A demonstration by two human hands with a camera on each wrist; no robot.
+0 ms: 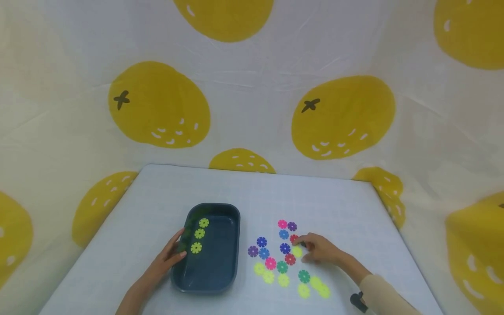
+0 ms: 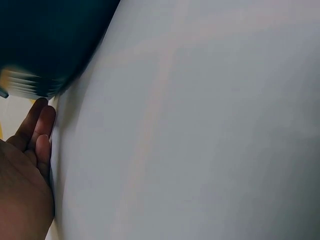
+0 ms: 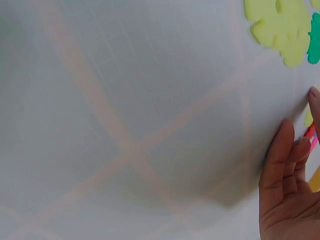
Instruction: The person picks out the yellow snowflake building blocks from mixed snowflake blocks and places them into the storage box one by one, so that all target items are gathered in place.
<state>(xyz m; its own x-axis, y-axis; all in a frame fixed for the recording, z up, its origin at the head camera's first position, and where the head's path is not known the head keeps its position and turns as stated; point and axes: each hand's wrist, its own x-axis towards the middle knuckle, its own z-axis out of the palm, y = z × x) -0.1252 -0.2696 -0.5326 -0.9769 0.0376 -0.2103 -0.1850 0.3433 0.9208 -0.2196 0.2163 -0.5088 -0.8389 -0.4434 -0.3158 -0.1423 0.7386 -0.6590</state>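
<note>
Nearest the camera at the lower right, pale sleeve (image 1: 386, 295), with a black gadget (image 1: 357, 302) beside the wrist. Further left, a dark blue tray (image 1: 214, 273) on the white table (image 1: 169, 186). Inside it, three yellow discs (image 1: 199, 233) in a line along the left wall, toward the far end, just apart from one another. At the tray's left rim, left hand (image 1: 167, 258), thumb and fingers spread wide and fairly straight, touching the side. To the right of the tray, loose discs (image 1: 282, 267) in pink, purple, blue, red, green and yellow, scattered flat on the cloth; nearest the sleeve, an overlapping yellow pair (image 1: 320, 287). Above the right part of the spread, right hand (image 1: 320, 249), index finger reaching to a red disc (image 1: 293, 237). Just under that finger, a small dark piece (image 1: 302, 244); cannot tell whether pinched or merely beneath. Behind everything, a fruit-print curtain (image 1: 252, 100).
</note>
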